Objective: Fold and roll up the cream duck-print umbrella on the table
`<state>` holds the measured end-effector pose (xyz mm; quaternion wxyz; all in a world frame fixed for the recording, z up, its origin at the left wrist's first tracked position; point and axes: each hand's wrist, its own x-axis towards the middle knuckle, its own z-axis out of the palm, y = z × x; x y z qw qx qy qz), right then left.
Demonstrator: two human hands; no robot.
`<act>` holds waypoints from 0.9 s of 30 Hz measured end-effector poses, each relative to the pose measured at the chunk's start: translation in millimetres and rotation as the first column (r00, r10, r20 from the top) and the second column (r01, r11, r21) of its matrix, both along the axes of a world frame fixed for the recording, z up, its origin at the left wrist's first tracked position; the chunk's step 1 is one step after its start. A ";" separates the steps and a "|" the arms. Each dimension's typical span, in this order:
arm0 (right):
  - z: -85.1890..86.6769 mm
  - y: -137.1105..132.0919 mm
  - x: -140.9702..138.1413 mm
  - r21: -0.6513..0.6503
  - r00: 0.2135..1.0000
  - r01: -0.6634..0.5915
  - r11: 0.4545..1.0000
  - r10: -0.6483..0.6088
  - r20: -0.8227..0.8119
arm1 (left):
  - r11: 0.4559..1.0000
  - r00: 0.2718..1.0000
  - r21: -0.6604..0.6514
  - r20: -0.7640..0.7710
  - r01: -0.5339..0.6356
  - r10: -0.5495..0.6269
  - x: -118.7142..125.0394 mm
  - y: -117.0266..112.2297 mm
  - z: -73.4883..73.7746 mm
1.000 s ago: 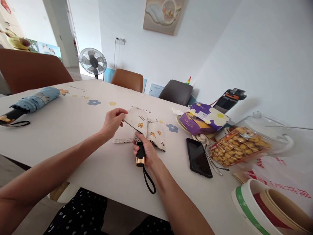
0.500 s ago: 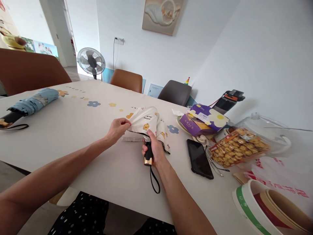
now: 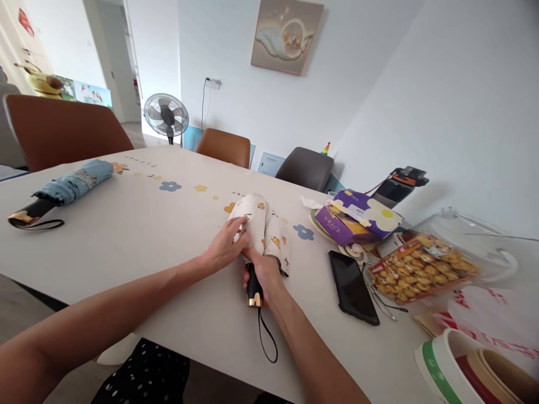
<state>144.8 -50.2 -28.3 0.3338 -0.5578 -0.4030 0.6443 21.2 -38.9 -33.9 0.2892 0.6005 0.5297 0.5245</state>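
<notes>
The white umbrella (image 3: 255,216) is on the near part of the counter (image 3: 143,230), its handle (image 3: 254,285) clasped in the right hand (image 3: 266,274), while the left hand (image 3: 226,245) touches the cloth (image 3: 275,241); whether it pinches, I cannot tell. The phone (image 3: 353,287) and the purple box (image 3: 332,224) lie on the right, the blue umbrella (image 3: 78,182) well apart on the left. The hands hide where cloth meets handle, and the green-banded tub (image 3: 435,369) is cut off below.
</notes>
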 end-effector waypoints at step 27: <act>18.6 -18.9 -33.7 0.096 0.910 -0.294 0.951 0.309 -0.277 | 0.841 0.334 -0.235 0.940 0.488 0.069 -40.1 21.2 13.5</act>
